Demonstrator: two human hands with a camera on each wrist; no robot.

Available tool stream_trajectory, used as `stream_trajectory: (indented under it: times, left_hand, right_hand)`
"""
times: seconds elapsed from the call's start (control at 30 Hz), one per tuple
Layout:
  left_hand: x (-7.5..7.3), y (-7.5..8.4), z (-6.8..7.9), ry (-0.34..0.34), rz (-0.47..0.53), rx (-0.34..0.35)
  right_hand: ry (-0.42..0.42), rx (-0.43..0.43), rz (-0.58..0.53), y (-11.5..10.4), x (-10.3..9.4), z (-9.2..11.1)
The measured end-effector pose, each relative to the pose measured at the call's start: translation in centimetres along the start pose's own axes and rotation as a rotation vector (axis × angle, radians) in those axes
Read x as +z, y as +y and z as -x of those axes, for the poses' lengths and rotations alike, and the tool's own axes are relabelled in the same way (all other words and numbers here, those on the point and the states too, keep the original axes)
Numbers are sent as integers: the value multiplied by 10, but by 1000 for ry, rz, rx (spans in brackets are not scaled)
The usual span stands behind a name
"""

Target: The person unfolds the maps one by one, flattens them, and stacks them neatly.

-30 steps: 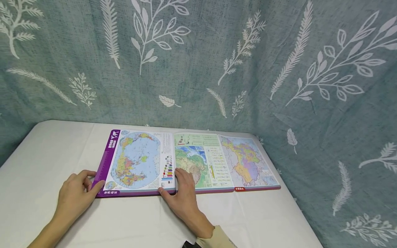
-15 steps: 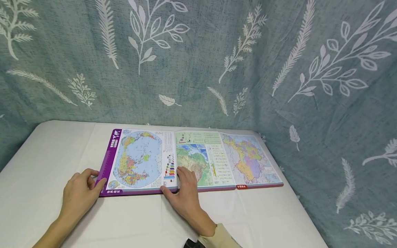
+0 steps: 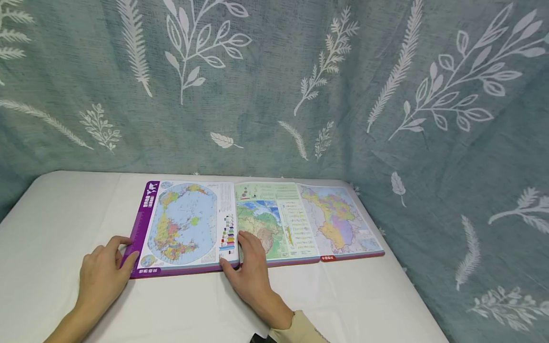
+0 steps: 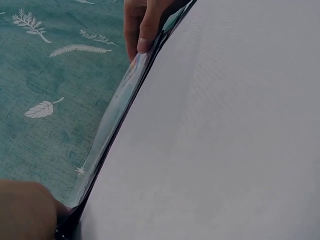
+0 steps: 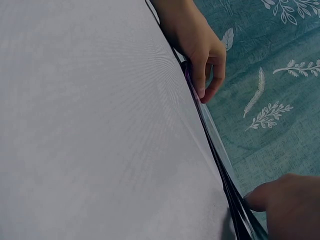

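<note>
A purple-bordered world map [image 3: 184,224] lies sideways on the table. To its right, a green-margined relief map [image 3: 257,219] and a map with coloured regions [image 3: 336,219] continue the row. My left hand [image 3: 103,271] pinches the world map's near left corner, thumb on top and index finger against the left edge. My right hand [image 3: 253,267] rests at the near right corner, thumb on the front edge and fingers laid along the seam with the relief map. Both wrist views look low along the layered front edge, with the other hand [image 5: 200,60] beyond.
A white cloth covers the table [image 3: 206,305], with its rounded far corners showing. Behind it and along the right side hangs a green curtain [image 3: 266,85] with white leaf patterns. A dark object [image 3: 262,338] sits by the right sleeve [image 3: 298,329].
The head view shifts slightly, moving the whole scene in the picture. Both hands keep their places at the two near corners of the world map.
</note>
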State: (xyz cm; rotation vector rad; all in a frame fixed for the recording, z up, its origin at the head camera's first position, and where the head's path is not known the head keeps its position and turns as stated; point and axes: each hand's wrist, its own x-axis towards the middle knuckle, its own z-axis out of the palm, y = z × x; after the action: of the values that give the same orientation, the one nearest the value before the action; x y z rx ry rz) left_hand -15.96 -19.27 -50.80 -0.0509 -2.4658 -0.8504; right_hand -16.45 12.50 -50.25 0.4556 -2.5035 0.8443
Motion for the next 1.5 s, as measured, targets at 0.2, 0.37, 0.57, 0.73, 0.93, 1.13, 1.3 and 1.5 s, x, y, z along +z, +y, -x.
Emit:
stream_trajectory:
  times: [0.2, 0.37, 0.57, 0.73, 0.93, 1.13, 1.3, 1.5]
  left_hand:
    - [-1, -1, 6, -18, -16, 15]
    - [1, -1, 9, -34, -21, 12]
    - [4, 1, 7, -10, -10, 19]
    - [6, 3, 6, -5, -11, 32]
    - [7, 3, 6, -7, -16, 34]
    - [7, 2, 5, -2, -15, 38]
    - [7, 0, 5, 19, -13, 52]
    - [7, -2, 5, 16, -17, 52]
  right_hand:
    - [12, 65, -67, -4, -1, 3]
    - [-44, 114, -226, -2, -4, 6]
    - [-92, 190, -333, -2, -8, 2]
    - [-104, 235, -370, -1, -10, 1]
    - [-73, 242, -395, 1, -11, 1]
    - [-29, 231, -409, 5, -13, 2]
    - [16, 237, -435, 12, -14, 2]
    - [65, 221, -429, 20, -16, 3]
